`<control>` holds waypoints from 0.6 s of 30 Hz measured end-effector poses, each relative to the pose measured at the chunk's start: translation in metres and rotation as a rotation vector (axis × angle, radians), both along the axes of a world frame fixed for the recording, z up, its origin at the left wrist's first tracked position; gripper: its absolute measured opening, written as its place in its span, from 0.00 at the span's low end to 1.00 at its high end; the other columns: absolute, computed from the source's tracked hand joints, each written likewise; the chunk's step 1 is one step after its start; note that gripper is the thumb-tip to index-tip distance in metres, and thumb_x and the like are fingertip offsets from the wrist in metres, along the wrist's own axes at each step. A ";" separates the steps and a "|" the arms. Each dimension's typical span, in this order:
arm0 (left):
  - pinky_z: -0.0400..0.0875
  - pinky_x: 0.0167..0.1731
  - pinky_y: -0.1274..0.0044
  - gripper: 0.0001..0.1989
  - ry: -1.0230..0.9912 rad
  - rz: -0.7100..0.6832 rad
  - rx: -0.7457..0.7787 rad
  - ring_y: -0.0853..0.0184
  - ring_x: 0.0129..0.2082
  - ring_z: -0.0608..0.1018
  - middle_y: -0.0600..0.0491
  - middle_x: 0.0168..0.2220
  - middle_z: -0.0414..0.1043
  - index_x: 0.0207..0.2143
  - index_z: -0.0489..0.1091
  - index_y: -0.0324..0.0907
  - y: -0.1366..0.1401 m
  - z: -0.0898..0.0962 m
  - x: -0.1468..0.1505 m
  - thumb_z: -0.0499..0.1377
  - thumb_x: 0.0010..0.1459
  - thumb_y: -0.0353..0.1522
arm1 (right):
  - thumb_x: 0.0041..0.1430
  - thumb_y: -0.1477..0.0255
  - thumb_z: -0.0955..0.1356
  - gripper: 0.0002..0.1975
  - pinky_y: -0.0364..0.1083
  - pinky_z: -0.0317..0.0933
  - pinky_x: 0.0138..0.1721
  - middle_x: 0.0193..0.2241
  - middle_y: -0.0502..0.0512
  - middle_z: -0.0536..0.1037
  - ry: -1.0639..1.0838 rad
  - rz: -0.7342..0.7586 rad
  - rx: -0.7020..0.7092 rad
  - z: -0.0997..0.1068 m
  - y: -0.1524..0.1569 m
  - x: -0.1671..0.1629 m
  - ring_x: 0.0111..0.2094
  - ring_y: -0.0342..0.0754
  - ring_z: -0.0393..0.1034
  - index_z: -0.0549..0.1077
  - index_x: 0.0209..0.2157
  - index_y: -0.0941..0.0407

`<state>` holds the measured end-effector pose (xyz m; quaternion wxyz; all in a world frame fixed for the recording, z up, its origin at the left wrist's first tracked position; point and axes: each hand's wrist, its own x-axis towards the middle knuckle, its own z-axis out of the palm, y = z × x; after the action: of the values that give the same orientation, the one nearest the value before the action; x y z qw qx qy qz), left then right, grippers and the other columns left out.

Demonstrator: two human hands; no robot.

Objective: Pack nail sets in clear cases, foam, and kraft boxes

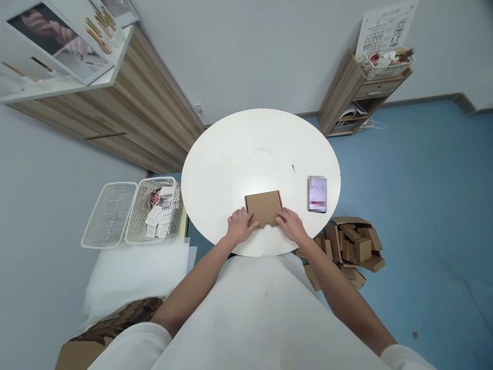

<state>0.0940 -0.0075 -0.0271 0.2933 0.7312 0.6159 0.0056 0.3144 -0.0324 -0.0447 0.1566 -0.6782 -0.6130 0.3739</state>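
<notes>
A small flat cardboard box [264,208] lies closed near the front edge of the round white table [246,144]. My left hand [239,226] grips its left side, the thumb over the lower left corner and the fingers along the edge. On the opposite side my right hand [291,225] holds the box the same way, thumb near the lower right corner. A small notch shows in the middle of the box's front edge. What the box contains is hidden.
A phone [317,194] lies at the table's right. On the floor, a large carton [334,243] holds several small boxes. To the left stands a white lidded basket [131,234] with packets and paper slips, above white sheets [142,272]. Wooden cabinets [154,103] stand behind.
</notes>
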 end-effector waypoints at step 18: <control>0.47 0.52 0.60 0.47 -0.137 -0.008 -0.118 0.52 0.59 0.51 0.45 0.59 0.49 0.60 0.34 0.45 -0.022 -0.011 -0.013 0.59 0.44 0.40 | 0.48 0.68 0.65 0.43 0.54 0.45 0.55 0.58 0.59 0.54 -0.125 0.079 -0.029 -0.014 -0.015 -0.003 0.57 0.55 0.48 0.36 0.60 0.56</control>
<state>0.0808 -0.0299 -0.0381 0.3775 0.7129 0.5908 0.0183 0.3114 -0.0476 -0.0588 0.0934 -0.6774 -0.6425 0.3457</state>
